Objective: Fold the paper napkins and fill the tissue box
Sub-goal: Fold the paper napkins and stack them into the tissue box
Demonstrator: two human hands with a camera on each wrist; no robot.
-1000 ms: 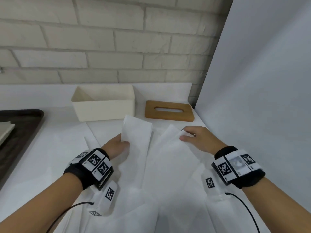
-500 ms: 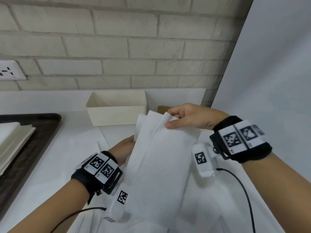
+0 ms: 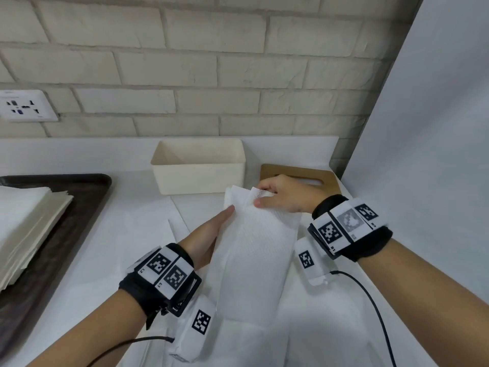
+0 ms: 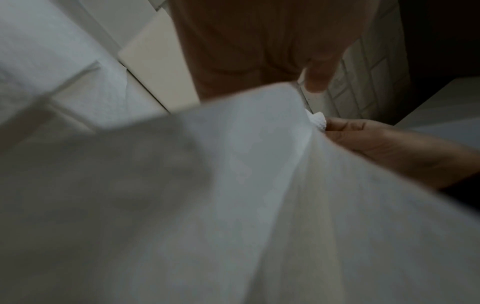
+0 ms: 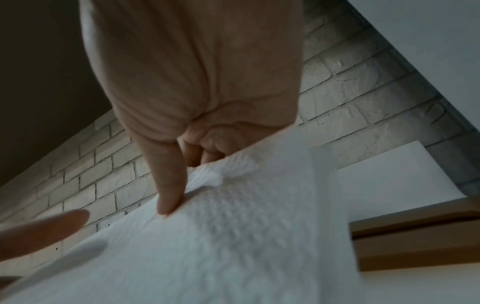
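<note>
A long folded white napkin bundle [image 3: 254,250] hangs raised over the counter between both hands. My left hand [image 3: 227,213] holds its left edge, thumb on top and fingers hidden behind the paper. My right hand [image 3: 262,198] pinches the top right corner, thumb [image 5: 168,191] pressed on the sheet and fingers curled behind it. In the left wrist view the napkin [image 4: 233,185] fills the frame, with the right hand [image 4: 363,139] at its corner. The empty cream tissue box [image 3: 198,178] stands just beyond, its wooden slotted lid [image 3: 328,178] lying flat to the right.
More white napkins [image 3: 325,327] lie spread on the white counter below the hands. A dark tray [image 3: 79,207] at the left carries a stack of flat napkins [image 3: 29,218]. A brick wall with a socket [image 3: 23,105] runs behind; a white panel [image 3: 436,154] closes the right side.
Both hands lifted the napkins off the counter and brought them together into one bundle. Since half a second ago my left hand slid up the left edge toward the top.
</note>
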